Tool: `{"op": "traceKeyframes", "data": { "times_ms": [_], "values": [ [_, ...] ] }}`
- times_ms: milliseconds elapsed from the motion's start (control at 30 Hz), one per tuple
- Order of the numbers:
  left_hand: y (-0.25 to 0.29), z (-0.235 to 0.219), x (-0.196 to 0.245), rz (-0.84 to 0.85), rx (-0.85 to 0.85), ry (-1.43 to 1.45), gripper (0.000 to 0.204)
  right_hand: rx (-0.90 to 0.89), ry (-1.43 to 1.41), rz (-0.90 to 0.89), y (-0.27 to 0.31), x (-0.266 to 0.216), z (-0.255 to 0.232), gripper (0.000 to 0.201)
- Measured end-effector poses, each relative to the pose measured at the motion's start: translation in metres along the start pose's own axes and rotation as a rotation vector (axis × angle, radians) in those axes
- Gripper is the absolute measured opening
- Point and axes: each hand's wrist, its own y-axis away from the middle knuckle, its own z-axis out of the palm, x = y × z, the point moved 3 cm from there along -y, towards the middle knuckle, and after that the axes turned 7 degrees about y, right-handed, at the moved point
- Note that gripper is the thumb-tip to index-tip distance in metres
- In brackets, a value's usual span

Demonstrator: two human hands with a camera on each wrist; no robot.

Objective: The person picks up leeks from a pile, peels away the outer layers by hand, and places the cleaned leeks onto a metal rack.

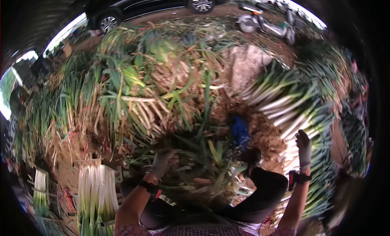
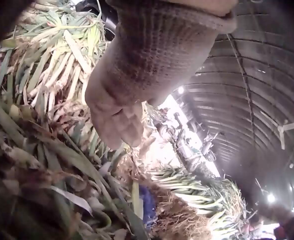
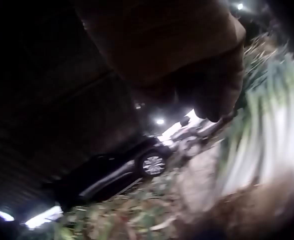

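**Sorting leeks at the big heap**

In front of the big heap of uncleaned leeks [image 1: 138,93], a person sits with knees up, both gloved hands raised toward the produce. The left hand [image 1: 162,163] is at the near foot of that heap, its fingers bent down into the tangle of green leaf tops [image 1: 203,154] that spills toward the lap. The left wrist view shows the glove's fingers [image 2: 119,125] curled loosely just over the leaves; whether they have closed on a stalk I cannot tell. The right hand [image 1: 304,144] is lifted to the right of the heap, beside the stack of trimmed white stalks [image 1: 284,110], its fingers upright and relaxed, holding nothing that shows. The right wrist view is dark and blurred and adds little on the grip.

Judging by this, the step in hand is picking the next leek out of the heap's near edge. The next move probably calls for the left fingers to close firmly on one stalk low among the leaves, so it draws free without dragging its neighbours.

Left of the heap, close to the person's side, stands a cleaned bundle [image 1: 97,191] with white shafts upright. Beyond the heap a dark car [image 1: 142,6] and a scooter [image 1: 264,22] are parked.
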Motion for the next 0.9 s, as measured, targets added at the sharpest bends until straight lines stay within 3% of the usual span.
{"op": "traceKeyframes", "data": {
  "times_ms": [33, 67, 100, 133, 167, 200, 233, 300, 333, 400, 433, 500, 533, 633, 667, 700, 767, 833, 900],
  "values": [
    [-0.003, -0.011, 0.002, -0.03, 0.006, -0.005, 0.027, -0.088, 0.022, -0.154, -0.008, -0.073, 0.043, 0.035],
    [-0.011, -0.026, 0.0, 0.044, -0.002, -0.034, 0.026, -0.175, -0.221, -0.238, -0.016, -0.102, 0.098, 0.033],
    [-0.01, -0.034, 0.001, 0.054, 0.01, -0.012, 0.026, -0.36, -0.588, -0.064, -0.006, -0.148, 0.153, 0.03],
    [-0.004, -0.038, 0.006, 0.05, 0.021, 0.022, 0.025, -0.341, -0.189, -0.392, -0.013, -0.159, 0.218, 0.027],
    [0.003, -0.04, 0.013, 0.043, 0.032, 0.055, 0.024, -0.41, 0.032, -0.481, -0.003, -0.186, 0.27, 0.024],
    [0.014, -0.036, 0.022, 0.032, -0.017, 0.178, 0.026, -0.388, 0.062, -0.742, 0.001, -0.179, 0.338, 0.023],
    [0.027, -0.033, 0.036, 0.027, -0.067, 0.301, 0.028, -0.546, -0.194, -0.334, 0.009, -0.171, 0.412, 0.029],
    [0.049, -0.038, 0.065, 0.174, -0.254, -0.039, 0.029, -0.609, 0.07, -0.42, 0.033, -0.2, 0.515, 0.042],
    [0.056, -0.045, 0.075, 0.19, -0.234, -0.029, 0.029, -0.598, 0.166, -0.522, 0.035, -0.206, 0.568, 0.05],
    [0.067, -0.061, 0.086, 0.082, -0.118, 0.329, 0.032, -0.645, 0.363, -0.68, 0.041, -0.245, 0.635, 0.068],
    [0.072, -0.069, 0.091, 0.095, -0.097, 0.341, 0.032, -0.66, 0.49, -0.695, 0.043, -0.261, 0.665, 0.073],
    [0.079, -0.09, 0.097, 0.117, 0.042, 0.549, 0.033, -0.436, 0.588, -0.875, 0.037, -0.274, 0.726, 0.076],
    [0.081, -0.097, 0.098, 0.129, 0.065, 0.561, 0.033, -0.299, 0.66, -0.931, 0.037, -0.283, 0.74, 0.077],
    [0.083, -0.109, 0.091, 0.176, 0.158, 0.504, 0.034, -0.548, 0.77, -0.763, 0.029, -0.302, 0.757, 0.075],
    [0.084, -0.109, 0.088, 0.171, 0.135, 0.506, 0.035, -0.746, 0.694, -0.703, 0.029, -0.301, 0.758, 0.069],
    [0.086, -0.108, 0.086, 0.163, 0.105, 0.507, 0.035, -0.706, 0.613, -0.868, 0.045, -0.3, 0.748, 0.06],
    [0.087, -0.104, 0.088, 0.142, 0.073, 0.479, 0.038, -1.146, -0.153, 0.094, 0.084, -0.3, 0.698, 0.043],
    [0.086, -0.099, 0.094, 0.143, 0.039, 0.448, 0.041, -1.123, -0.186, -0.286, 0.11, -0.273, 0.641, 0.029],
    [0.084, -0.091, 0.096, 0.134, 0.106, 0.44, 0.031, -0.556, -0.118, -1.165, 0.138, -0.234, 0.58, 0.034]
  ]
}}
